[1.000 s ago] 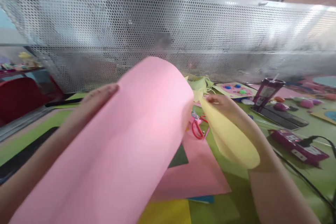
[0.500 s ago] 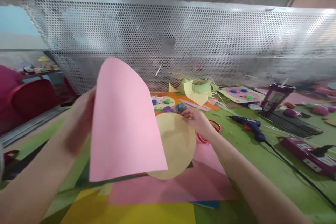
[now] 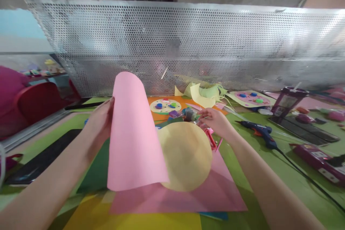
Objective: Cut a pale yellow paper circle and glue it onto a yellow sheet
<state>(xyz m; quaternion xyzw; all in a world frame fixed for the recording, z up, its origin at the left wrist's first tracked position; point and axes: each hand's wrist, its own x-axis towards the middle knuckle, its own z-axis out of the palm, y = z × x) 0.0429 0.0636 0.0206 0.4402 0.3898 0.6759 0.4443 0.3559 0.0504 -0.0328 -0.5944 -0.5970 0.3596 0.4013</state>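
My left hand (image 3: 99, 122) holds up a pink sheet of paper (image 3: 133, 136) by its left edge, so that it curls over to the right. My right hand (image 3: 214, 120) pinches the far edge of a pale yellow paper circle (image 3: 185, 154), which lies tilted over a second pink sheet (image 3: 205, 194) on the table. The raised pink sheet covers the circle's left part. Red-handled scissors (image 3: 211, 138) lie just under my right hand, mostly hidden.
A perforated metal screen (image 3: 188, 43) stands across the back. Behind the circle lie an orange sheet with a decorated disc (image 3: 164, 106) and paper scraps (image 3: 202, 93). At right are a blue glue gun (image 3: 258, 131), a purple cup (image 3: 287, 100) and a power strip (image 3: 320, 160). Yellow paper (image 3: 134, 221) lies nearest.
The pink sheet has swung from in front of the camera to the left and stands more upright. The yellow circle has come down flat over the pink sheet on the table.
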